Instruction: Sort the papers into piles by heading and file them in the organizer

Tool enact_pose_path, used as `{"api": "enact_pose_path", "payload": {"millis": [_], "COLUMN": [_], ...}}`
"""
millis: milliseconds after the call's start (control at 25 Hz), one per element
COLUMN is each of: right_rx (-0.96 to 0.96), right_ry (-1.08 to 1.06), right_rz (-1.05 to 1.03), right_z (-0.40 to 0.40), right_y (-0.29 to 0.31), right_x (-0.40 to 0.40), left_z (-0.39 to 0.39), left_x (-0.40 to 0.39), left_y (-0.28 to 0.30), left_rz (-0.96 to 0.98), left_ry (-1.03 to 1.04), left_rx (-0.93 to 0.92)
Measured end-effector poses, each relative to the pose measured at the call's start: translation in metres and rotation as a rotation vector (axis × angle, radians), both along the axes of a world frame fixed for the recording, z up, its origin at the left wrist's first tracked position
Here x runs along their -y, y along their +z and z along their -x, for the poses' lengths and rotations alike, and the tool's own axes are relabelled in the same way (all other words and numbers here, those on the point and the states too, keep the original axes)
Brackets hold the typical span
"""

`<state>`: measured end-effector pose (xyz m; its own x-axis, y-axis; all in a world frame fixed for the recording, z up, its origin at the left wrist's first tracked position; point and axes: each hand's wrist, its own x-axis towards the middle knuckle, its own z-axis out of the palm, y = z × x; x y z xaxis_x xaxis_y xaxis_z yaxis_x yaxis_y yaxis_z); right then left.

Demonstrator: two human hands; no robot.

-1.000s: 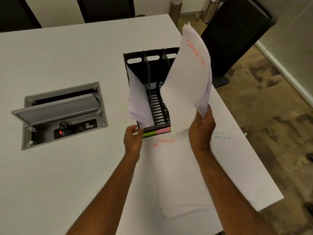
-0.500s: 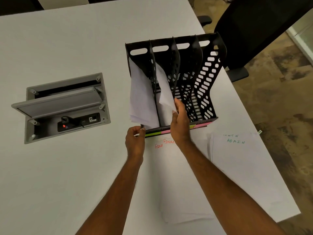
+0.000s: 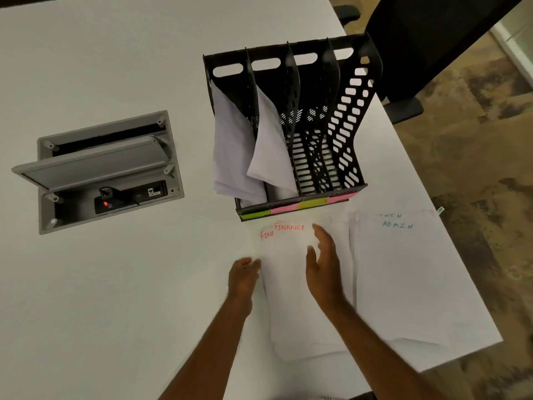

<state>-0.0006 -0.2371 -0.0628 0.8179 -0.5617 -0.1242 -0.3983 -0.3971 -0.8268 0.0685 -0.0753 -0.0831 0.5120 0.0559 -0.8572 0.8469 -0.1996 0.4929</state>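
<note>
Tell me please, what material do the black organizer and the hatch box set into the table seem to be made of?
The organizer looks like moulded black plastic, matte: thin curved dividers with punched slots and holes. The hatch box in the table looks like grey metal, perhaps brushed aluminium: a flat satin lid and screws at the corners. It could also be painted plastic.

Both hands have left the organizer (image 3: 291, 131): the right hand (image 3: 323, 267), having dropped the sports sheets (image 3: 268, 145) in the second slot, now hovers open over the finance pile (image 3: 291, 284); the left hand (image 3: 243, 277) touches its edge.
</note>
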Motion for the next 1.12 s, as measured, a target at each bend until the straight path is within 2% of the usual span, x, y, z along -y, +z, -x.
{"api": "enact_pose_path", "payload": {"millis": [80,160,320,400,480,600,640,720,800,880,960,1120], "right_rx": [-0.095,-0.218,-0.292,-0.304,-0.241,-0.150,-0.149,-0.145,-0.123,-0.118,-0.121,0.000], "right_ry": [0.001,0.003,0.130,0.171,0.097,-0.166,-0.218,-0.226,-0.145,-0.030,-0.019,-0.249], "right_rz": [0.005,-0.028,0.038,-0.045,-0.100,0.000,-0.033,-0.314,-0.644,-0.758,-0.616,-0.186], "right_z": [0.050,0.087,0.114,0.108,0.098,0.080,0.074,0.060,0.051,0.044,0.041,0.045], "right_y": [-0.014,-0.024,-0.036,-0.029,-0.020,-0.007,-0.001,0.013,0.028,0.036,0.040,0.062], "right_x": [-0.015,-0.031,-0.044,-0.037,-0.024,0.005,0.013,0.024,0.020,0.004,-0.023,-0.062], "left_z": [0.018,0.028,0.043,0.048,0.046,0.031,0.025,0.011,0.002,-0.002,-0.002,0.002], "left_x": [0.002,0.004,0.013,0.016,0.012,-0.011,-0.024,-0.050,-0.072,-0.077,-0.071,-0.054], "left_y": [-0.002,-0.002,-0.006,-0.001,0.007,0.025,0.031,0.043,0.057,0.072,0.086,0.113], "left_rz": [0.087,0.163,0.230,0.196,0.179,0.168,0.195,0.292,0.398,0.443,0.394,0.301], "left_ry": [-0.023,-0.060,-0.250,-0.299,-0.269,-0.243,-0.249,-0.259,-0.250,-0.216,-0.181,-0.164], "left_rx": [-0.120,-0.158,-0.031,0.050,0.088,0.057,0.034,0.008,0.035,0.099,0.199,0.418]}}
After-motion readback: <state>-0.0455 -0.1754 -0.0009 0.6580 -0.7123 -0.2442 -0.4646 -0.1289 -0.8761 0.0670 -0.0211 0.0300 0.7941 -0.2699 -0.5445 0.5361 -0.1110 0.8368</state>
